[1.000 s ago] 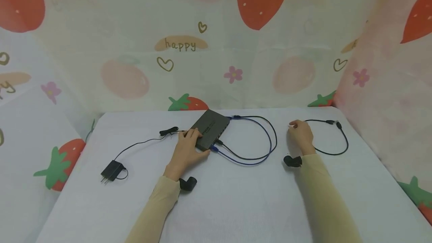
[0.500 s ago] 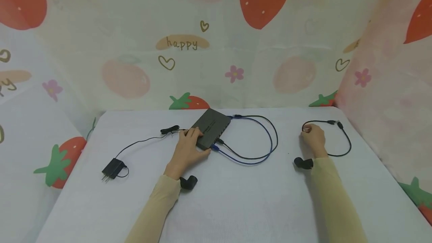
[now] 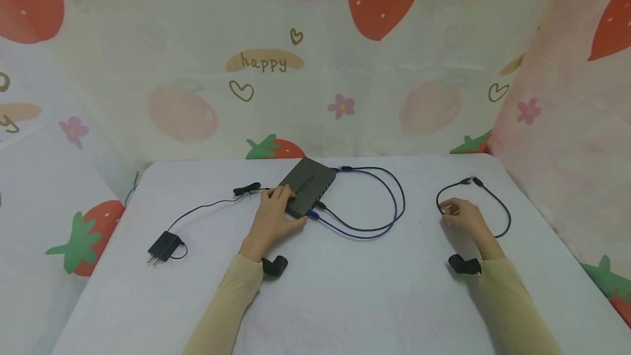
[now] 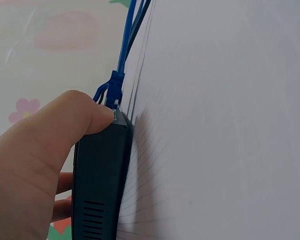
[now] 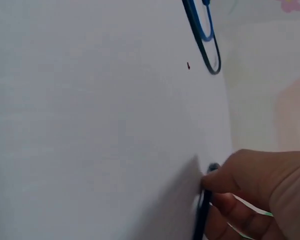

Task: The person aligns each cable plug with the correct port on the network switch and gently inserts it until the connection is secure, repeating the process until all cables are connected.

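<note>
A dark network switch [image 3: 311,178] lies angled at the table's back middle. My left hand [image 3: 271,218] holds its near left side; in the left wrist view the thumb [image 4: 90,112] presses its near corner beside a blue plug [image 4: 114,90]. A blue network cable [image 3: 357,238] and a black one [image 3: 403,201] loop out to the right from its port side. Toward the right of the table, my right hand [image 3: 465,218] pinches a separate short black network cable [image 5: 202,215] between thumb and fingers. Both plugs of that cable, one of them a dark plug [image 3: 476,181], lie close together beyond the hand.
A black power adapter [image 3: 165,246] with prongs lies at the left. Its thin cord [image 3: 204,209] runs past a tied bundle [image 3: 246,189] toward the switch. Strawberry-printed cloth [image 3: 367,125] hangs behind the white table [image 3: 365,300] and at both sides.
My right hand has moved right and toward me, and now grips the short black cable, whose plugs have shifted left. The left hand stays on the switch.
</note>
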Tool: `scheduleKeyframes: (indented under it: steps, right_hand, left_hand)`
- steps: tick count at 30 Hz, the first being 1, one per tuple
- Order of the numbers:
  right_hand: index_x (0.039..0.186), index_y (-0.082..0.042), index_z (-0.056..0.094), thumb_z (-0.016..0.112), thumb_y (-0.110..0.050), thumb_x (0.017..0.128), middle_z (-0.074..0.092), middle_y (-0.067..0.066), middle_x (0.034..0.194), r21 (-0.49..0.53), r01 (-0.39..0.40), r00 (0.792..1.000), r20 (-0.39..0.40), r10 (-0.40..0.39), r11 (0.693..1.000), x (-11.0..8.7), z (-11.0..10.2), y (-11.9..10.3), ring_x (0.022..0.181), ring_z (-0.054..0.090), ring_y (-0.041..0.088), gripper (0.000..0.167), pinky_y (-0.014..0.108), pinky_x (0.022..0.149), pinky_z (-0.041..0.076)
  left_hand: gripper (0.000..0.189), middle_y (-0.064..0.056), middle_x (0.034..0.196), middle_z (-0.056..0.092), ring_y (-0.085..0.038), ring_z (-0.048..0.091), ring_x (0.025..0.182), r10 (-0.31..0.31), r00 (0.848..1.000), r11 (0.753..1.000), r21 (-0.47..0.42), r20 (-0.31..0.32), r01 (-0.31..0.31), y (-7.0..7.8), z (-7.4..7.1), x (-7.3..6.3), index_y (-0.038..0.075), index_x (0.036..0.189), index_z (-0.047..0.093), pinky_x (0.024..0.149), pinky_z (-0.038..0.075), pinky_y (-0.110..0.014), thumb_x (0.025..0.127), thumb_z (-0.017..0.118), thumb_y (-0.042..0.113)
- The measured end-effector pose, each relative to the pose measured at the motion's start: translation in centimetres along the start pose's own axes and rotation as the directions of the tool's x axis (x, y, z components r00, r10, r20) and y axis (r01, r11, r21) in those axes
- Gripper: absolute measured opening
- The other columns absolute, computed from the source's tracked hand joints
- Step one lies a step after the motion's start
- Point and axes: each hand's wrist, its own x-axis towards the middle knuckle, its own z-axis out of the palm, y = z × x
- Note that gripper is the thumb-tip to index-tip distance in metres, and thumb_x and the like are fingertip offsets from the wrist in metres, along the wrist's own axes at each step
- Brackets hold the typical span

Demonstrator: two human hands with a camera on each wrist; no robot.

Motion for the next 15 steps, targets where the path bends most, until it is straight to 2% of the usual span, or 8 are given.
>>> scheduleKeyframes:
  steps: [5, 10, 13, 15]
  right_hand:
    - [0.105, 0.003, 0.061, 0.060, -0.004, 0.080, 0.060, 0.011, 0.087, -0.004, 0.056, 0.995, 0.079, -0.055, 0.998, -2.3, -0.5, 0.5, 0.084, 0.057, 0.026, 0.026, 0.032, 0.065, 0.044]
    - [0.101, -0.001, 0.062, 0.062, -0.004, 0.079, 0.058, 0.006, 0.085, -0.024, 0.113, 0.982, 0.153, -0.109, 0.993, -3.5, -1.2, 0.8, 0.079, 0.057, 0.020, 0.022, 0.030, 0.062, 0.043]
    - [0.099, -0.003, 0.064, 0.063, -0.014, 0.085, 0.061, 0.005, 0.086, -0.059, 0.136, 0.973, 0.196, -0.122, 0.989, -3.5, -1.6, 0.9, 0.078, 0.057, 0.019, 0.018, 0.031, 0.063, 0.044]
    - [0.099, -0.002, 0.064, 0.060, -0.025, 0.089, 0.063, 0.009, 0.089, -0.090, 0.130, 0.973, 0.204, -0.110, 0.987, -3.1, -2.0, 0.9, 0.080, 0.057, 0.021, 0.025, 0.035, 0.066, 0.046]
  left_hand:
    - [0.058, -0.013, 0.137, 0.044, -0.038, 0.029, 0.123, 0.000, 1.000, 1.000, -0.010, -0.002, 0.000, 0.1, 0.0, -0.1, 0.014, 0.116, 0.051, 0.096, 0.041, -0.048, 0.074, 0.071, 0.048]
    - [0.059, -0.012, 0.136, 0.044, -0.037, 0.029, 0.122, 0.004, 1.000, 1.000, -0.003, -0.020, -0.004, -0.2, 0.2, -0.1, 0.014, 0.117, 0.051, 0.096, 0.041, -0.048, 0.073, 0.070, 0.049]
    - [0.059, -0.013, 0.137, 0.044, -0.038, 0.029, 0.122, 0.013, 1.000, 1.000, -0.001, -0.023, -0.013, -0.3, 0.3, -0.1, 0.014, 0.117, 0.052, 0.095, 0.041, -0.048, 0.073, 0.071, 0.049]
    - [0.059, -0.013, 0.137, 0.044, -0.038, 0.030, 0.121, 0.017, 1.000, 1.000, -0.001, -0.024, -0.017, -0.3, 0.3, 0.0, 0.014, 0.116, 0.052, 0.095, 0.042, -0.048, 0.073, 0.071, 0.048]
